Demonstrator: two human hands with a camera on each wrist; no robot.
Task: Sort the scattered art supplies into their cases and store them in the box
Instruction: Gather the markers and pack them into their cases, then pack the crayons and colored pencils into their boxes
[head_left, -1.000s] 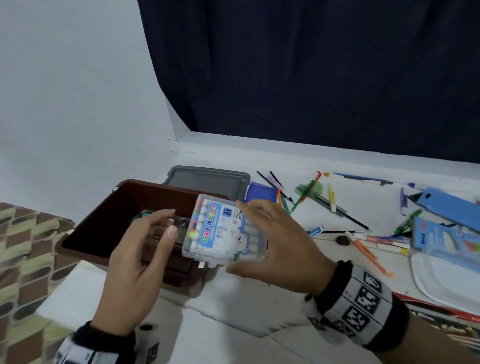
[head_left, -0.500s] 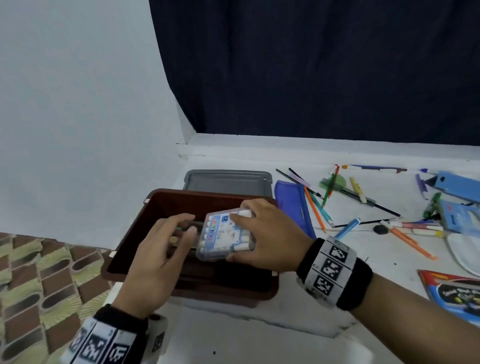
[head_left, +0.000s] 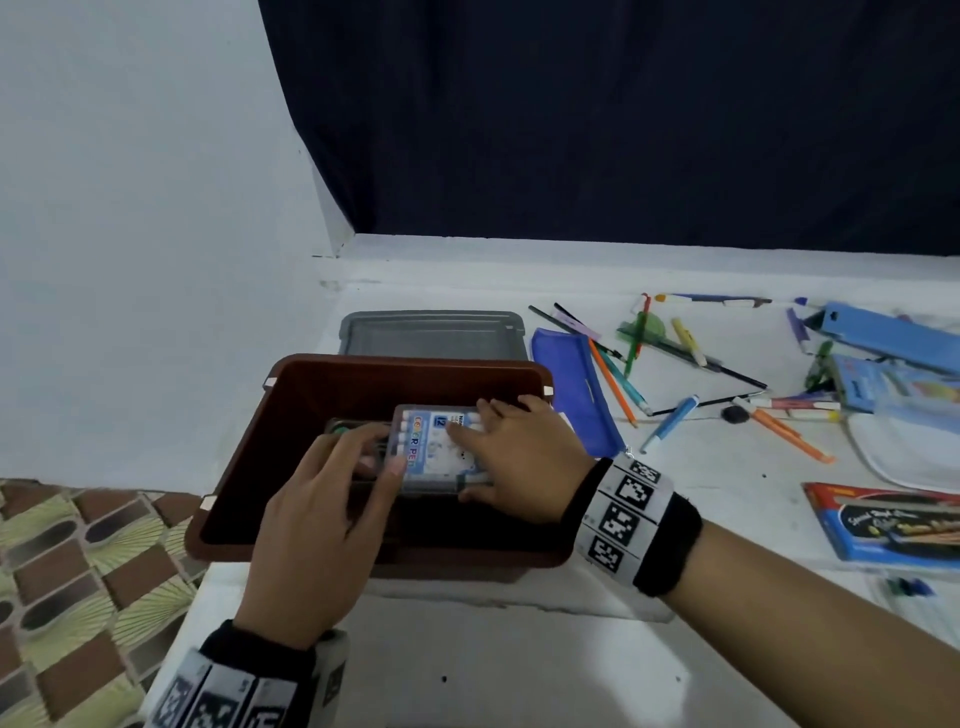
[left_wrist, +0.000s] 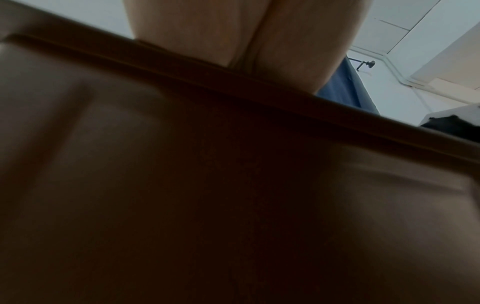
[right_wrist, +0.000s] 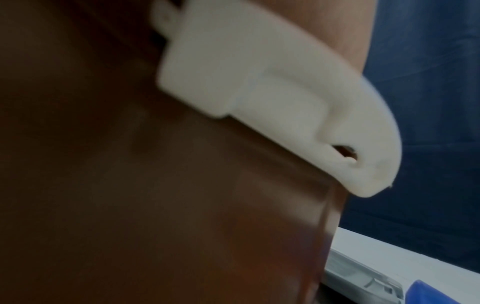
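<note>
Holding pen case (head_left: 432, 460) within box (head_left: 337, 392) walls

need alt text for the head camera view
The right hand grips a clear plastic case of colour pens inside an open brown plastic box, the left hand touching its left edge. Loose pens and pencils lie scattered on the white surface to the right.

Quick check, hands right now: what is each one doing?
Left hand: open, straight fingers touching the left edge of the clear plastic colour-pen case.
Right hand: grips that case, low in the brown plastic box.
</note>
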